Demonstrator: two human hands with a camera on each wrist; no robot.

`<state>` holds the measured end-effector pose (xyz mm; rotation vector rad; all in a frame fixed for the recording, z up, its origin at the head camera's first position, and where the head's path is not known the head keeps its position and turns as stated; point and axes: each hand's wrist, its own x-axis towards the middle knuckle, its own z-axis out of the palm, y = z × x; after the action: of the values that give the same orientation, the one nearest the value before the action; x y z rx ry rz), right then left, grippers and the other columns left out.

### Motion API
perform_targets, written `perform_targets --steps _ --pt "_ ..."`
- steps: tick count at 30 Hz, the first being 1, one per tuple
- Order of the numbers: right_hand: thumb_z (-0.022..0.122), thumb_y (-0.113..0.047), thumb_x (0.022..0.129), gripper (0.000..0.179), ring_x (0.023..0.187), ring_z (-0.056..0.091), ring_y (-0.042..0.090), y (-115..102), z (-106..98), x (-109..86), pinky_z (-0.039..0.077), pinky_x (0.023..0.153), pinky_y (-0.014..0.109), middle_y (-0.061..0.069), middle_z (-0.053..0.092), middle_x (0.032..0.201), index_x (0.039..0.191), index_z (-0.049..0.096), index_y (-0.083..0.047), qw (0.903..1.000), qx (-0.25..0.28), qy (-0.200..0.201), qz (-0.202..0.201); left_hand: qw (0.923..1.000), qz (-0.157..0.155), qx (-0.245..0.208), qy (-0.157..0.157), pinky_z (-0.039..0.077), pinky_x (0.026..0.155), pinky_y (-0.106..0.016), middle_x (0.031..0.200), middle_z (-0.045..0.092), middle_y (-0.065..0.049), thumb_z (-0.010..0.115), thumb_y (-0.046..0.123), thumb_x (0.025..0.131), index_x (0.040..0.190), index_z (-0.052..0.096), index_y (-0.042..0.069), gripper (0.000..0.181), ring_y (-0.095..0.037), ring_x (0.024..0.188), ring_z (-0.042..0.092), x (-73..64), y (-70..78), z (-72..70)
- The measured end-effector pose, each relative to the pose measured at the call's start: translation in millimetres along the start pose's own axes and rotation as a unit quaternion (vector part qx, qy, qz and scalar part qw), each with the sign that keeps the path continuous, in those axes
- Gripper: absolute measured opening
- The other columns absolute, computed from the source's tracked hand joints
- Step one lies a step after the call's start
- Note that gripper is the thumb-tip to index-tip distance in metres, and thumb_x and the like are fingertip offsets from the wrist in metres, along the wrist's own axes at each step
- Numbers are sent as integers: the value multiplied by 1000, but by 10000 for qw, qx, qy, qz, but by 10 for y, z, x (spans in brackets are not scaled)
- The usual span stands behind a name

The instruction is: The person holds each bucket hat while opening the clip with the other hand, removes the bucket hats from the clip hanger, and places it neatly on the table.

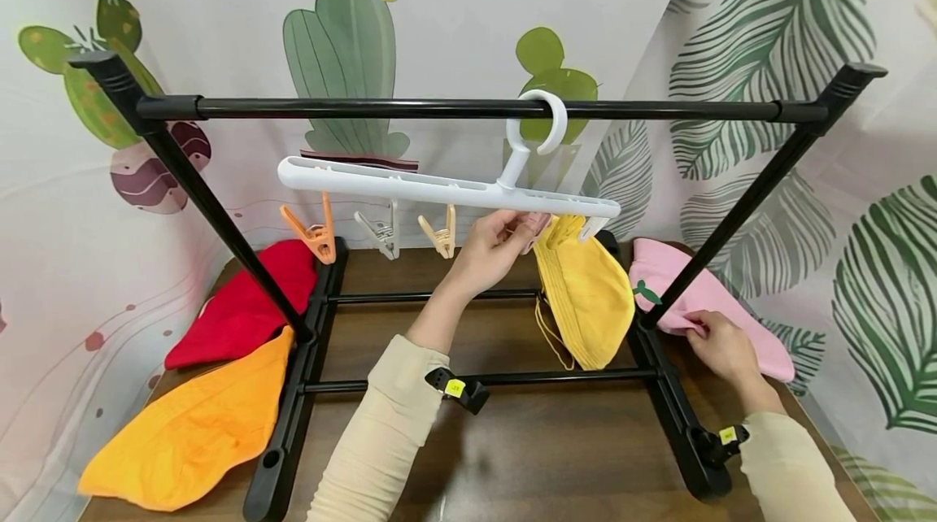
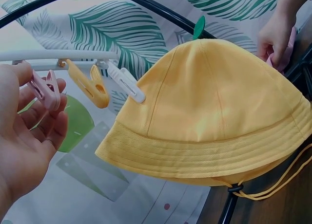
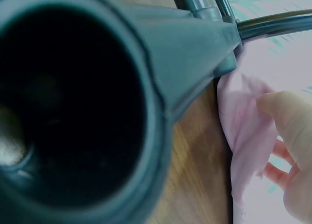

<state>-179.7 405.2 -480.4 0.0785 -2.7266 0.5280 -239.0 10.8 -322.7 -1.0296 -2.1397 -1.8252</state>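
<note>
A white hanger (image 1: 410,187) hangs by its hook from the black bar (image 1: 351,108). My left hand (image 1: 486,252) is just under it, thumb and fingers pinching a pink clip (image 2: 46,90) on its underside. Beside that, in the left wrist view, are a yellow clip (image 2: 88,84) and a white clip (image 2: 126,83); the white one meets the edge of the hanging yellow bucket hat (image 2: 209,102). Down at the right, my right hand (image 1: 725,351) pinches the edge of a pink hat (image 1: 761,343), which lies by the rack's right foot and has a green sprout.
An orange clip (image 1: 316,233), a grey clip (image 1: 382,231) and a cream clip (image 1: 442,236) dangle along the hanger's left part. A red hat (image 1: 256,302) and an orange hat (image 1: 198,432) lie left of the rack. The rack's slanted right post (image 1: 739,213) stands near the right hand.
</note>
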Motion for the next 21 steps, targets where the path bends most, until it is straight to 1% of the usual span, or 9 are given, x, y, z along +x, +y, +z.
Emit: perform_targets --steps 6,13,17,21 --pt "62 -6 77 19 70 51 29 3 -3 6 39 61 44 17 58 84 95 64 0 9999 11 -130 72 9999 -30 105 -4 43 61 -24 78 55 -6 51 22 95 112 61 10 24 -13 71 50 -6 9 -11" --pt "61 -7 77 21 70 51 29 18 19 5 39 62 43 17 57 84 97 64 0 9999 -22 -117 78 9997 -117 196 11 43 60 -24 77 56 -5 51 24 95 111 61 11 23 -12 71 50 1 13 -20" --pt "61 -8 77 23 73 53 32 14 18 -8 41 65 48 19 58 87 98 63 2 9999 -24 -124 115 9997 -143 210 22 43 59 -24 77 56 -4 51 24 95 109 62 11 23 -12 71 50 6 6 -19" --pt "62 -10 78 27 82 57 41 4 10 -27 41 72 55 26 60 94 101 62 5 9997 -10 -244 77 9996 -135 265 35 43 59 -24 77 56 -3 51 23 95 108 61 10 21 -11 71 50 7 3 -20"
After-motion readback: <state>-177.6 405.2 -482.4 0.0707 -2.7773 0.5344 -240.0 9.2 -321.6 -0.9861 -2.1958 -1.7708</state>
